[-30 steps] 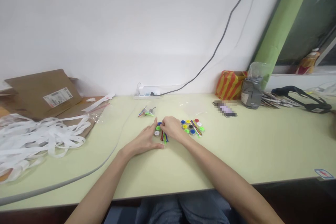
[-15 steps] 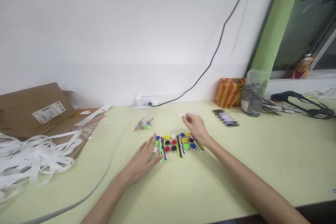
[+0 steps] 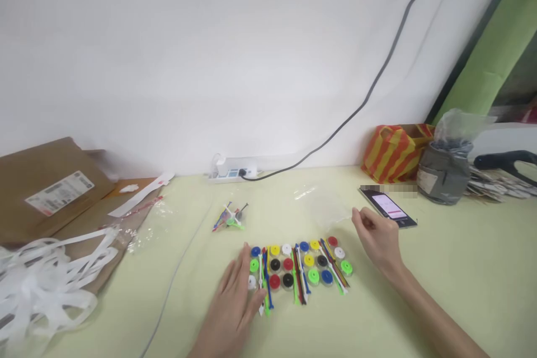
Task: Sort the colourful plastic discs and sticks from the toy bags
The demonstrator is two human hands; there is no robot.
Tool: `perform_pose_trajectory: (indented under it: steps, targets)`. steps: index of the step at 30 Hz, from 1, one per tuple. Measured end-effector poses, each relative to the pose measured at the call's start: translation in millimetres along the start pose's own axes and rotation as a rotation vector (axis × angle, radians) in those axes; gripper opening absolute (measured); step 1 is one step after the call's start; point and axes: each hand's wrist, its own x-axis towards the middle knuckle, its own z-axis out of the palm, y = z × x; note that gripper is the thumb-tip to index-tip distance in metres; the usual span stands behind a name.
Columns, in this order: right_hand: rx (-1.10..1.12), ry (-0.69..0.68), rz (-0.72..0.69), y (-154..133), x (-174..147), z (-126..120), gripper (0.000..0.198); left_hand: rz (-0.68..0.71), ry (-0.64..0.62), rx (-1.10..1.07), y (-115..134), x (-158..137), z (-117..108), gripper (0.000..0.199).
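My left hand [image 3: 232,299] lies flat with fingers stretched out, against the left end of a row of small round caps and thin plastic sticks. The caps, such as a red cap [image 3: 274,281], have clear bases and stand in small groups of several colours. Between the groups lie bundles of arrow-tipped plastic sticks [image 3: 298,274]. To the right of the row, my right hand [image 3: 380,238] is closed, fingers curled in. Whatever it may hold is hidden. Just left of its fingertips lies a clear plastic bag [image 3: 323,207].
Behind the row sits a small pile of coloured sticks [image 3: 230,217]. A phone [image 3: 388,207], a striped bag [image 3: 394,151] and a grey bag [image 3: 444,173] stand or lie at right. Cardboard [image 3: 46,179] and white strips [image 3: 42,291] cover the left. A power strip [image 3: 232,169] lies by the wall.
My right hand has moved right, off the row's right end, uncovering red, white and green caps there. My left hand stays at the left end. The view has shifted closer.
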Motion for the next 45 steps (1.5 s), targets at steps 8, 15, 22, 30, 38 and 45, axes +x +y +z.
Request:
perform_pose_trajectory:
  steps: [8, 15, 22, 30, 38, 45]
  targets:
    - [0.053, -0.062, -0.176, -19.1, -0.5, 5.1, 0.041, -0.108, 0.332, 0.008, -11.5, 44.2, -32.4, 0.065]
    - [0.087, -0.080, -0.441, -48.0, -12.7, -1.3, 0.035, 0.028, 0.455, 0.412, -45.4, 106.1, -44.9, 0.061]
    - [0.120, 0.023, -0.665, -62.8, -24.3, 3.0, 0.037, 0.046, 0.332, 0.424, -70.1, 117.6, -37.7, 0.055]
    - [0.032, 0.102, -0.662, -67.0, -20.2, 3.9, 0.041, 0.154, 0.430, 0.369, -75.1, 117.9, -40.9, 0.041]
    - [-0.029, 0.065, -0.755, -81.4, -27.9, 2.1, 0.040, 0.338, 0.756, 0.257, -41.7, 99.5, -42.3, 0.027]
    - [-0.068, -0.154, -0.709, -106.8, -44.4, -1.3, 0.021, 0.585, 0.777, 0.195, 13.6, 80.9, -35.6, 0.044]
